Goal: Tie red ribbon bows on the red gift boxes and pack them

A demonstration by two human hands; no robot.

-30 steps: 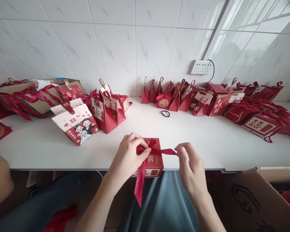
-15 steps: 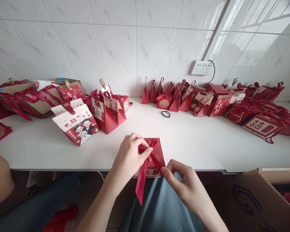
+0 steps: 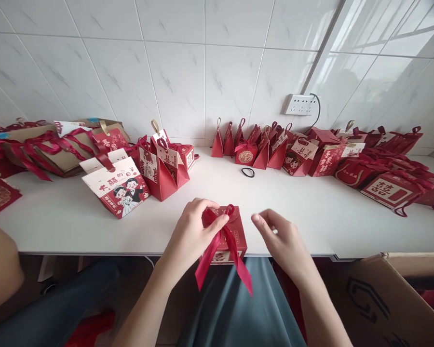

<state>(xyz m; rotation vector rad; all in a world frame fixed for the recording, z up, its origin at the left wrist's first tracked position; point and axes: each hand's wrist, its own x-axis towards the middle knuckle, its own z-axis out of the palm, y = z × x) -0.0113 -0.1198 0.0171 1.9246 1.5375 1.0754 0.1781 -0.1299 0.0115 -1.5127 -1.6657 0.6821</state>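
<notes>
Soft daylight glares off the right-hand wall tiles (image 3: 401,72); beneath the table (image 3: 278,195), shadow perhaps hides some detail.

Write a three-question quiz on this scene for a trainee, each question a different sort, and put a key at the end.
1. True or false: the right hand has the ribbon in its grip.
2. Pick one: the loop lying on the table is (A) gold, (B) black, (C) white.
3. Fill in the missing word: the socket is mounted on the tiled ____.

Key:
1. False; that hand is apart from the ribbon, whose two tails hang down over the near side of the box.
2. B.
3. Wall.
</notes>
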